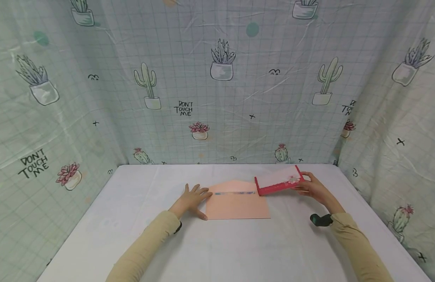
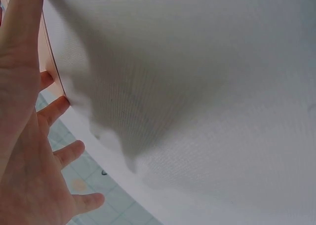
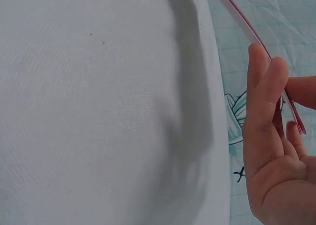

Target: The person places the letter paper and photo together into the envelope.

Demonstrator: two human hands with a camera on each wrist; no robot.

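While the left hand [image 1: 193, 200] is rested at the left edge of a peach envelope [image 1: 237, 206], a red-and-white card [image 1: 278, 182] is gripped at its right end by the right hand [image 1: 313, 189]. The fingers of the left hand are spread and fairly straight, with the thumb placed by the envelope's near left corner and the fingertips set against its side higher up. The envelope is laid on the white tabletop [image 1: 238, 250], its pointed flap [image 1: 235, 185] unfolded toward the far side, and a narrow bluish strip [image 1: 235, 192] is seen across it near the base of the flap. The card is pinched between the thumb and fingers of the right hand and is held tilted, its left end brought over the right side of the envelope; whether the two are touching cannot be told. A pale flower decoration [image 1: 293, 179] is shown near the gripped end, and two thin layers are seen at the card's edge in the right wrist view. Both forearms are covered by tan sleeves [image 1: 143, 246], and the tabletop is enclosed by a curtain [image 1: 203, 90] printed with potted cacti.
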